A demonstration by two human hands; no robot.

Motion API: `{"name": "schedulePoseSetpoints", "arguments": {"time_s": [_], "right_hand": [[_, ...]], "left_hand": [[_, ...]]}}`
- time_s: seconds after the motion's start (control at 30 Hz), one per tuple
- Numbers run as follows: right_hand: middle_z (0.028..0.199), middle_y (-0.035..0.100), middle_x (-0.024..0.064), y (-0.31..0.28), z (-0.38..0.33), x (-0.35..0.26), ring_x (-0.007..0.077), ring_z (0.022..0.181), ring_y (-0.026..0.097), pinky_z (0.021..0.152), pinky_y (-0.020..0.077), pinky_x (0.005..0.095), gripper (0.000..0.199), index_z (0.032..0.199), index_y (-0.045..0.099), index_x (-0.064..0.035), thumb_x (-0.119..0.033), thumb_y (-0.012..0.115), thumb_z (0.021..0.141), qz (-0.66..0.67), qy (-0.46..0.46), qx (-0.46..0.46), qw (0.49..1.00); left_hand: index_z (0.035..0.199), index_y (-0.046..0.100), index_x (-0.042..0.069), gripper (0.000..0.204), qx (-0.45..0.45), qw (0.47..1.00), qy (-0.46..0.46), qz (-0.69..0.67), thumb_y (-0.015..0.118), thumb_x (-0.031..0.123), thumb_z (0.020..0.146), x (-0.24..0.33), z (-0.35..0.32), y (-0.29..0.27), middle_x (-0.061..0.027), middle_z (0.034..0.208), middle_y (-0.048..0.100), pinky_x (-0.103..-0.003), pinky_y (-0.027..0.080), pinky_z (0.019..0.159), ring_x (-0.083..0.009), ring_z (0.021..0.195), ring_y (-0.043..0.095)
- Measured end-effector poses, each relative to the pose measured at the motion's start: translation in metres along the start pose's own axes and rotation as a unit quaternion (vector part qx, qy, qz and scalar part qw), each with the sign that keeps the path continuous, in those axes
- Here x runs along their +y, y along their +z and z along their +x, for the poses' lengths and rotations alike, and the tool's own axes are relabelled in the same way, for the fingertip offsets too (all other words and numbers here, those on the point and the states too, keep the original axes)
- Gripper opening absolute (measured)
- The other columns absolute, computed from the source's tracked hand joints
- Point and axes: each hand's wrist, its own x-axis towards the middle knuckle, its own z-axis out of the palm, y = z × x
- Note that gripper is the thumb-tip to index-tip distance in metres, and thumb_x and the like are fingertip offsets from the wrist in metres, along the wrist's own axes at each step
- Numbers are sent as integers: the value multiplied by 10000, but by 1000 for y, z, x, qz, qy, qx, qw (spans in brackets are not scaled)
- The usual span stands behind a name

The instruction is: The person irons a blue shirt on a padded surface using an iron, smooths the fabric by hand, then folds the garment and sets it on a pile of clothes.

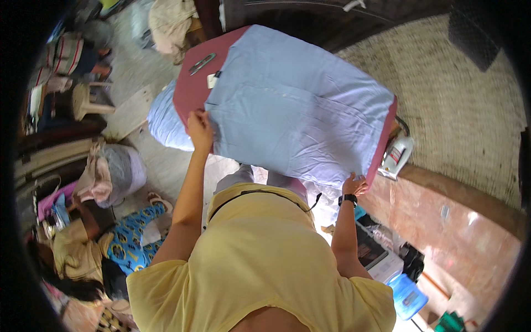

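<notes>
A light blue garment point(265, 116) lies spread over a maroon padded board point(188, 94), with wrinkles toward its right part. At its near left corner, my left hand point(200, 131) is closed on the fabric edge. My right hand point(355, 185), with a dark watch on the wrist, is closed at the near right corner of the garment; its fingertips are partly hidden. A small pair of thread snips point(202, 63) and a white tag point(212, 81) rest on the bare maroon part at the left. An iron point(397, 155) stands just off the board's right edge.
A blue cloth bundle point(168, 119) sits beside the board's left side. The iron stands by a ledge point(459, 191). A person in patterned blue shorts point(130, 238) is at the lower left, near a stuffed bag point(124, 171). A blue container point(407, 296) is at the lower right.
</notes>
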Motion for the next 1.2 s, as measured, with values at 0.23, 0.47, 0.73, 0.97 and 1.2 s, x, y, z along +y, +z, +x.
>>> {"name": "schedulePoseSetpoints", "arguments": {"time_s": [0.23, 0.47, 0.73, 0.97, 1.2], "right_hand": [[1169, 490, 238, 10, -11, 25, 415, 1146, 464, 978, 368, 534, 597, 1280, 501, -54, -429, 677, 850, 62, 125, 56, 989], [910, 639, 241, 2, 3, 63, 417, 838, 620, 755, 464, 489, 379, 1088, 539, 20, -272, 674, 888, 253, -1, -36, 967], [778, 582, 176, -15, -22, 73, 381, 722, 571, 669, 452, 450, 268, 955, 488, -19, -228, 653, 926, 307, 0, -6, 952], [1007, 562, 236, -13, -18, 75, 426, 966, 552, 789, 418, 512, 198, 976, 509, -18, -136, 651, 906, 277, -6, -18, 961], [1109, 519, 255, -48, 87, -32, 453, 1016, 499, 876, 421, 548, 365, 1153, 560, 3, -267, 625, 917, 209, -142, 114, 961]], "left_hand": [[965, 483, 4, 207, -86, 988, 89, 96, 570, 190, 984, 4, -23, -8, -153, 750, 578, -377, 460, 633, -303, 641, 542], [1138, 510, -21, 244, -26, 1000, -15, 3, 549, 175, 999, 23, -38, -12, -180, 858, 621, -345, 460, 681, -311, 714, 541], [1174, 558, 19, 311, -19, 981, -57, 186, 598, 253, 973, 7, -34, -10, -196, 910, 702, -395, 508, 665, -347, 796, 683], [1167, 553, 43, 405, -12, 903, -99, 417, 627, 363, 930, 25, -30, 2, -187, 999, 660, -493, 490, 716, -407, 887, 645], [1106, 594, 36, 251, -195, 907, 354, 118, 660, 123, 880, 208, -23, 179, -191, 1106, 576, -480, 410, 943, -390, 1077, 526]]}}
